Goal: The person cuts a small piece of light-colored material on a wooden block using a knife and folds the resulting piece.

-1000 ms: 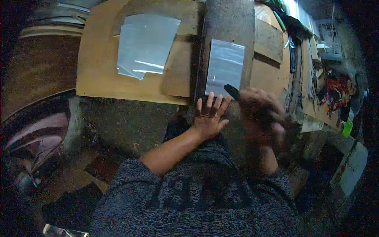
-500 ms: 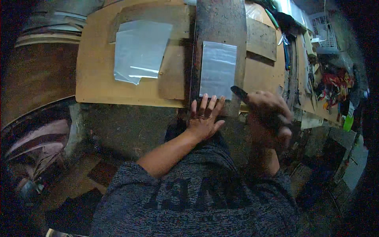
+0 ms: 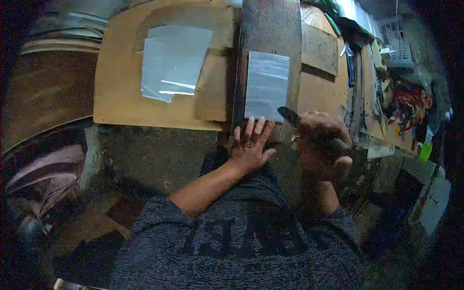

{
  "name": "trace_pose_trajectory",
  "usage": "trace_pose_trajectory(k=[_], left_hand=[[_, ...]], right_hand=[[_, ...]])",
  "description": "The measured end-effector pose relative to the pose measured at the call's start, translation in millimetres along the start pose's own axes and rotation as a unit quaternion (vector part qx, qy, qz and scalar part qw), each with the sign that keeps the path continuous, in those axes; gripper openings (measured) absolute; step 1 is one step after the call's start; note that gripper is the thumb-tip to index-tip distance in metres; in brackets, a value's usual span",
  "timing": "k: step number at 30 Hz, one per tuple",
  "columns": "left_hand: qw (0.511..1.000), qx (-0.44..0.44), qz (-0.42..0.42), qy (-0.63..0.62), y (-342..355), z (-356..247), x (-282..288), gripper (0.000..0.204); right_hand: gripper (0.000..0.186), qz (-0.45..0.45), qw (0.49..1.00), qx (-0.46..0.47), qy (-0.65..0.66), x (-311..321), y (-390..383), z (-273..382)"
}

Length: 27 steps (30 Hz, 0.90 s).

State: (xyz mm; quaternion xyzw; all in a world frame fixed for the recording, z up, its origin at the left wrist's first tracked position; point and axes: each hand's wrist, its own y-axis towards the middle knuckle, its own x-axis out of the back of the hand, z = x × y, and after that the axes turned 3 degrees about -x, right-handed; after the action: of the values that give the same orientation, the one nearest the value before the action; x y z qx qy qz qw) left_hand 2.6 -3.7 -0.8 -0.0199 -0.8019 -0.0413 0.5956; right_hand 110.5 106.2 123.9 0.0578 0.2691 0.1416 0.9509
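Observation:
My left hand lies spread with its fingertips on the bottom edge of a translucent plastic sheet, which rests on a dark, weathered plank. My right hand is closed round a dark bladed tool, whose tip is at the sheet's lower right corner; whether it touches cannot be made out. The right hand is partly blurred and in shadow. To the left, several translucent sheets lie on yellowish board.
Right of the plank are wooden boards, long tools, a tangled red heap, a white plastic basket and a bright green object. At the left are stacked strips and a pale draped item.
The view has shifted slightly. My right hand moved rightward with the tool, off the sheet, then slightly back left to its corner. My left hand stays spread at the bottom edge.

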Motion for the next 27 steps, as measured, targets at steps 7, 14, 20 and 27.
trace_pose_trajectory(k=[7, 14, 20, 27], left_hand=[[1.000, -0.026, 0.001, 0.018, -8, 6, -12, 0.063], [0.995, -0.041, -0.042, 0.084, -13, 5, -29, 0.061], [1.000, -0.017, -0.003, 0.009, -7, 6, -13, 0.071], [1.000, -0.015, 0.015, -0.007, -4, 5, -6, 0.081]], right_hand=[[0.070, 0.050, 0.994, -0.094, -0.014, -39, -4, 4], [0.076, 0.092, 0.983, -0.061, -0.146, -25, -8, -17], [0.072, 0.082, 0.994, -0.072, 0.017, -27, -5, -8], [0.069, 0.104, 0.987, -0.122, -0.024, -11, 4, -6]])
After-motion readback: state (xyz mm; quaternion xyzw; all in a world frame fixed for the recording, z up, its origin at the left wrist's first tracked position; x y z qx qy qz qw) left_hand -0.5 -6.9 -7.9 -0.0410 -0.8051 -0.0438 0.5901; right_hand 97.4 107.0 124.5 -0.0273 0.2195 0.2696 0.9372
